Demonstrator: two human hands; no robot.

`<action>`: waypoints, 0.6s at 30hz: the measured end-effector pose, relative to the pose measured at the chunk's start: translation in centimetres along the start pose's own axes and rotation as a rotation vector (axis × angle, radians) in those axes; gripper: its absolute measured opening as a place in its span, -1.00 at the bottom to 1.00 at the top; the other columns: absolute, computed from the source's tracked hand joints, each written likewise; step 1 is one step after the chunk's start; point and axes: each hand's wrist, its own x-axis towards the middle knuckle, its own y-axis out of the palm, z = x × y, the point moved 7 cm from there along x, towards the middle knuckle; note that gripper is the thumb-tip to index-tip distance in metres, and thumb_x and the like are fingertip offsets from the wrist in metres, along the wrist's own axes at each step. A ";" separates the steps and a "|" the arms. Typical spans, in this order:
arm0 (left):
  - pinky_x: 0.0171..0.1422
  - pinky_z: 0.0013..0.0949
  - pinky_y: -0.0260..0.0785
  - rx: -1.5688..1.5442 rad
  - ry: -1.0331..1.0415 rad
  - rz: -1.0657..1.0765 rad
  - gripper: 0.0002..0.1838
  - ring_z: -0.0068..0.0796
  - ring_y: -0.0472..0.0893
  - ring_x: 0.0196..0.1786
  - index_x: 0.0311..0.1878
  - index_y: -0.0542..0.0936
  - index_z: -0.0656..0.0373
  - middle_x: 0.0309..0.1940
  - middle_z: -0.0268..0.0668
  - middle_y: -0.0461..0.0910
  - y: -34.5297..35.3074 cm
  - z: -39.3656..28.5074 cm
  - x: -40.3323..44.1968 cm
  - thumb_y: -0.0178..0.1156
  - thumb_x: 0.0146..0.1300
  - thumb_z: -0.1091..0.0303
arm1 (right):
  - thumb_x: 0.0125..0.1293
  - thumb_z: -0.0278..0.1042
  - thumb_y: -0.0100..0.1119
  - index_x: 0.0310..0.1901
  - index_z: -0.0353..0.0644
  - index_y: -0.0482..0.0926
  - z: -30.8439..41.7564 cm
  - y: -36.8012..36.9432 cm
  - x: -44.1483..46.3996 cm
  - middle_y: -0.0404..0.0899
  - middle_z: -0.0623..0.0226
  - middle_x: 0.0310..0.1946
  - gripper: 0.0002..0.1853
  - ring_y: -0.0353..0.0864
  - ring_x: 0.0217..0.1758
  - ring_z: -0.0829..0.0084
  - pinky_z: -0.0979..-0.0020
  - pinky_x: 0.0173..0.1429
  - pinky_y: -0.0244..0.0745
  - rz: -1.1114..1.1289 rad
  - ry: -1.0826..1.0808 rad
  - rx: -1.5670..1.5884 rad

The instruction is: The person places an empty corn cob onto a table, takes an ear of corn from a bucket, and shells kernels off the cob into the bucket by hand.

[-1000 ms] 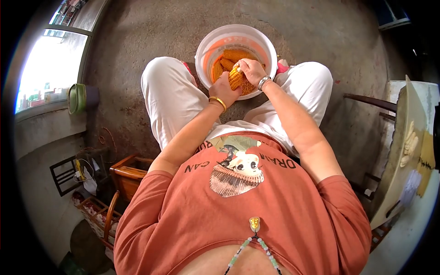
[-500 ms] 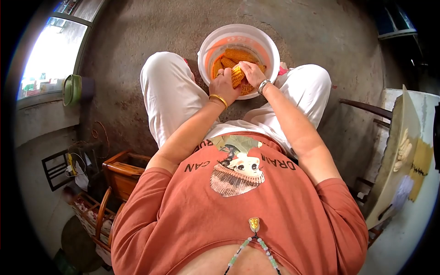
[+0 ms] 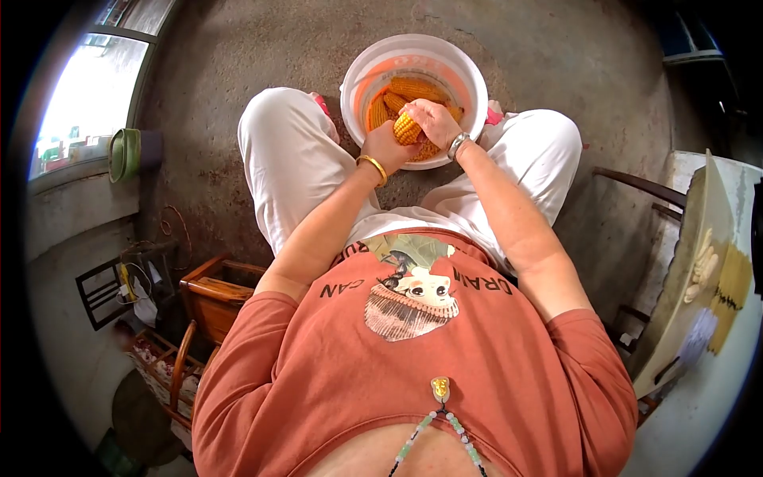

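A yellow ear of corn [image 3: 407, 129] is held between my two hands, over the near side of a white bucket [image 3: 356, 89]. My left hand [image 3: 387, 148] is closed around its lower part. Across its upper right side lie the closed fingers of my right hand [image 3: 437, 123]; some fingertips are hidden behind the ear. Several more corn ears [image 3: 419, 88] lie inside the bucket, deeper orange-yellow than the held one. Loose kernels [image 3: 429, 151] show below my right hand at the bucket's near side.
The bucket stands on a concrete floor [image 3: 262, 48] between my knees. To the left are a wooden chair [image 3: 214, 296] and a woven basket [image 3: 155, 362]. At the right stands a table [image 3: 695, 262] with pale items on it. A green container [image 3: 125, 155] sits by the window.
The ear in my hands has turned, its end now facing more toward the upper left. My left hand has rolled around its lower part, and my right hand has shifted slightly.
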 end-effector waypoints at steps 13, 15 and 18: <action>-0.12 -0.12 0.47 0.205 -0.026 0.008 -0.46 -0.01 0.63 -0.21 -0.24 0.52 0.22 -0.36 -0.01 0.63 -0.5 -1.2 -0.5 0.38 -0.11 -0.05 | 0.45 -0.13 -0.21 -0.18 -0.30 0.58 0.6 -1.5 0.0 0.62 0.06 -0.29 -0.59 0.61 -0.20 0.17 0.30 -0.05 0.45 -0.019 -0.028 -0.108; -0.13 -0.11 0.47 0.239 -0.024 -0.001 -0.47 -0.02 0.63 -0.22 -0.23 0.51 0.20 -0.36 -0.03 0.63 -0.6 -1.3 -0.4 0.38 -0.10 -0.04 | 0.45 -0.13 -0.19 -0.19 -0.29 0.58 0.5 -1.7 0.1 0.63 0.08 -0.32 -0.59 0.61 -0.22 0.18 0.32 -0.06 0.46 -0.053 -0.044 -0.087; -0.15 -0.10 0.48 0.307 -0.032 -0.029 -0.49 -0.05 0.63 -0.23 -0.23 0.48 0.17 -0.36 -0.06 0.63 -1.2 -1.8 -0.4 0.38 -0.09 -0.02 | 0.43 -0.02 -0.13 -0.20 -0.29 0.59 -1.1 -1.7 0.2 0.64 0.10 -0.33 -0.55 0.62 -0.23 0.19 0.32 -0.07 0.46 -0.104 0.110 0.084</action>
